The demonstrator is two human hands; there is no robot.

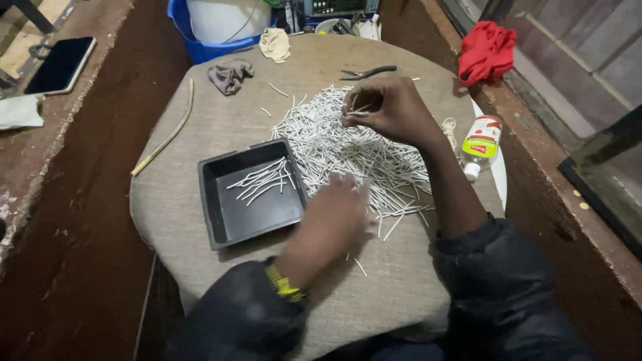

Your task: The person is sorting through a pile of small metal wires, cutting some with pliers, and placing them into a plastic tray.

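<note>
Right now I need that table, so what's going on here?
A person is working through a heap of thin white sticks on a cloth-covered round table. The right hand pinches a few sticks above the heap; the left hand, blurred, is at the heap's near edge beside a black tray holding a small bunch.

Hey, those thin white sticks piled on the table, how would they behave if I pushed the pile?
The sticks look thin and light, so they would probably scatter. They look straight and stiff, likely sliding rather than bending. Several already lie loose in the black tray.
</note>
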